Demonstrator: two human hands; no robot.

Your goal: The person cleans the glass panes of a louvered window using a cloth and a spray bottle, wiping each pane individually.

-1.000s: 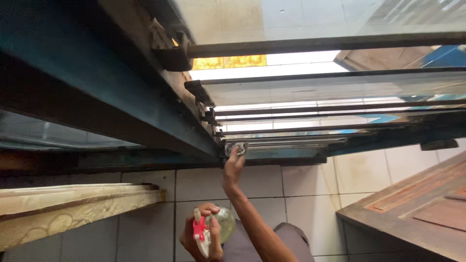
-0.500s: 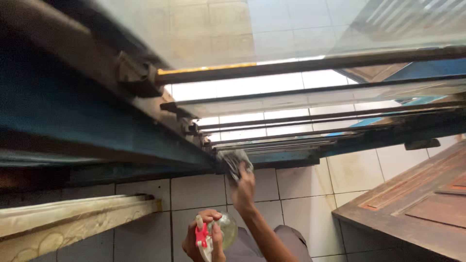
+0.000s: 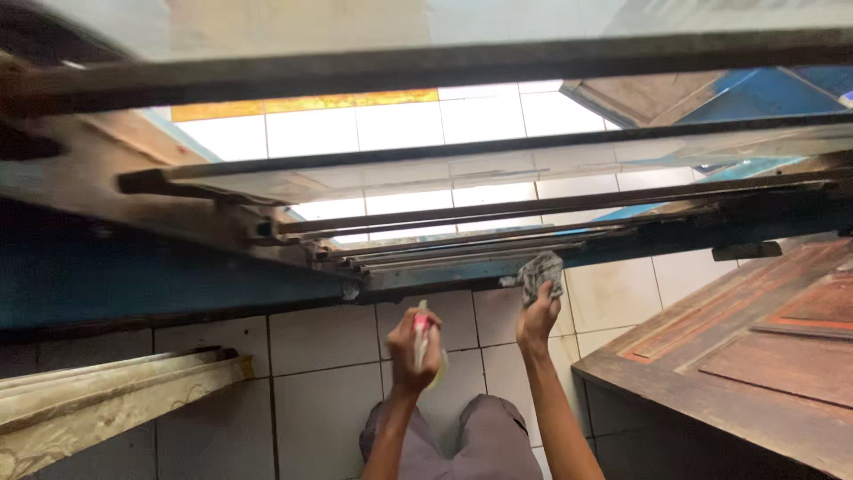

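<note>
Left hand (image 3: pixel 410 348) raised, fingers wrapped tight around a spray bottle (image 3: pixel 423 342) with a pink-red trigger head and a clear rounded body, nozzle end pointing up toward the blue window frame (image 3: pixel 418 277) just above it. Right hand (image 3: pixel 538 318) raised beside it, a little higher and to its right, fingers closed on a crumpled grey cloth (image 3: pixel 539 274). Cloth bunched above the right fingertips, pressed against the lower blue rail of the frame, just under the lowest glass slat. Bottle and cloth near each other but apart, with white wall tiles (image 3: pixel 320 342) showing between the two hands.

Above both hands, a stack of tilted glass louvre slats (image 3: pixel 498 169) in dark metal holders, running from left to right, bright tiled surface visible through them. Left of the left hand, the thick blue-painted frame post (image 3: pixel 133 267), worn and scuffed, with metal slat clips along its edge. Further left and lower, a pale carved moulding (image 3: pixel 107 391) lying at a slant. Right of the right hand, a brown wooden panel with raised rectangles (image 3: pixel 755 356), well apart from the cloth. Below the forearms, grey fabric over the knees (image 3: pixel 462 436) of the person, in front of the tiled wall.
</note>
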